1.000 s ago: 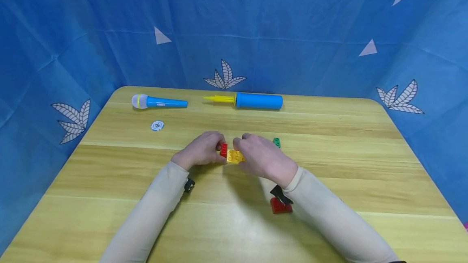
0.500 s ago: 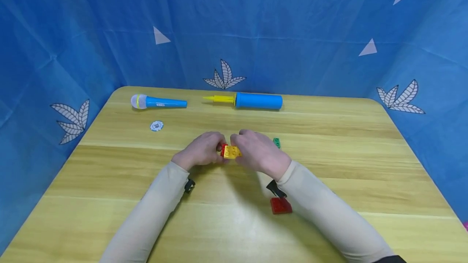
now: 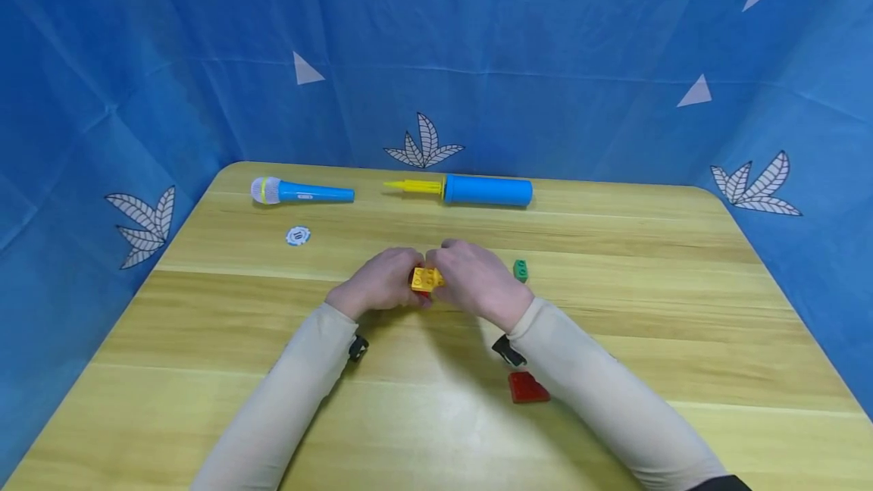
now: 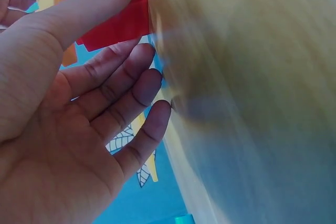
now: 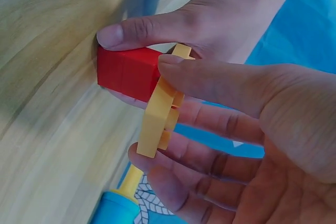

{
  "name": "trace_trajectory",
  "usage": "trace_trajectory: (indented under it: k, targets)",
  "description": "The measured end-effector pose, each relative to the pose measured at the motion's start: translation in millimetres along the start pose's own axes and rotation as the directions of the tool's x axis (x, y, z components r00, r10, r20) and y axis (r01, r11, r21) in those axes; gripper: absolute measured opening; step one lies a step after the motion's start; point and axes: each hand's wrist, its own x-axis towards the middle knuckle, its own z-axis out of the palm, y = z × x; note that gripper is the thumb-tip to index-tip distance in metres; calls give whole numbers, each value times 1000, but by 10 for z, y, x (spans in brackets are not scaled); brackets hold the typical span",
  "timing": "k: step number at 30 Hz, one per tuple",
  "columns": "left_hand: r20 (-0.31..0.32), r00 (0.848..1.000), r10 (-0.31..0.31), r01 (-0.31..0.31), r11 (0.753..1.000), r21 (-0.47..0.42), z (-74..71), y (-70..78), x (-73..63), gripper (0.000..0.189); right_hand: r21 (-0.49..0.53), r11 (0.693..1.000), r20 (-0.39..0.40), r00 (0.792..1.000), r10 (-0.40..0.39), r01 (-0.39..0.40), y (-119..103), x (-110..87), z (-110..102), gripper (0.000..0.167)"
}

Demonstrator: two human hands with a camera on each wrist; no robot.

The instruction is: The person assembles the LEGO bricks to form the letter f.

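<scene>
My left hand (image 3: 383,280) holds a red toy brick (image 5: 123,72) between thumb and fingers, down on the wooden table. With thumb and fingertips, my right hand (image 3: 477,283) pinches a flat yellow studded brick (image 5: 157,116). The yellow brick lies over the studded end of the red one, tilted in the right wrist view; whether the two are pressed fully together I cannot tell. From the head view, only a sliver of the red brick shows under the yellow. In the left wrist view the red brick (image 4: 118,27) sits behind the thumb.
A green brick (image 3: 521,270) lies right of the hands, and a flat red piece (image 3: 528,387) lies near the right forearm. Farther back are a toy microphone (image 3: 303,192), a blue-and-yellow hand pump (image 3: 487,190) and a round chip (image 3: 298,236). A blue cloth (image 3: 546,36) hangs behind the table.
My right hand has moved left, bringing the yellow brick from beside the red brick to over it. The left hand has stayed nearly in place.
</scene>
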Motion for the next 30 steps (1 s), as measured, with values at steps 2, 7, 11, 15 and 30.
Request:
trace_trajectory:
  k: [2,7,11,15,30]
  targets:
    - [-1,1000,6,-6,1000,0,4,-1,4,36,0,1000,2,1000,2,-2,-1,9,5,37]
    - [-1,1000,12,-12,1000,-2,11,-3,10,35,8,1000,0,1000,6,-6,0,24,12,38]
    - [8,1000,11,-11,1000,-2,15,1,2,37,2,1000,3,1000,5,-5,3,37,23,42]
    - [7,1000,1,-1,1000,3,14,3,-5,44,0,1000,2,1000,-2,2,0,58,29,41]
    - [-9,1000,9,-9,1000,-11,2,-4,-17,45,0,1000,21,1000,-6,6,-31,100,24,37]
